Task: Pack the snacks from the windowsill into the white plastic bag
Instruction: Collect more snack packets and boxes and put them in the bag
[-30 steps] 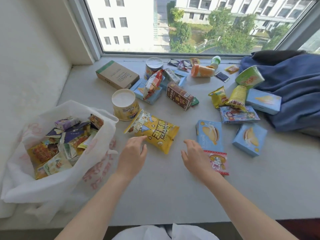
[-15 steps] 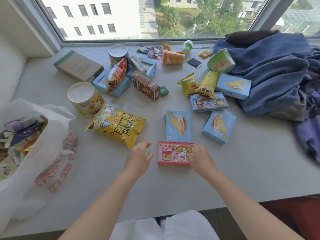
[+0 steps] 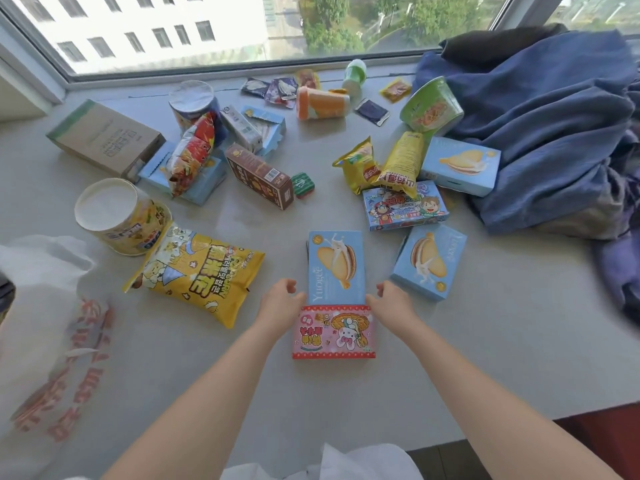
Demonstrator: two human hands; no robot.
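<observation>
A pink snack box [image 3: 334, 332] lies on the windowsill [image 3: 485, 358] in front of me, with a light blue biscuit box [image 3: 336, 266] touching its far edge. My left hand [image 3: 280, 304] sits at the left side of these two boxes and my right hand [image 3: 393, 303] at the right side, fingers loosely curled, holding nothing. The white plastic bag [image 3: 52, 341] with red print lies at the far left, its opening cut off by the frame edge. A yellow popcorn bag [image 3: 197, 271] lies between the bag and my left hand.
Several more snacks are scattered toward the window: a yellow tub [image 3: 117, 216], a brown cardboard box [image 3: 104, 138], a chocolate box [image 3: 259, 174], blue boxes [image 3: 429, 261], a green bowl [image 3: 431, 105]. A heap of blue cloth [image 3: 554, 126] fills the right side.
The view has swung right, pushing the white bag to the left edge. Both hands have moved forward from near the popcorn bag to either side of the pink and blue boxes.
</observation>
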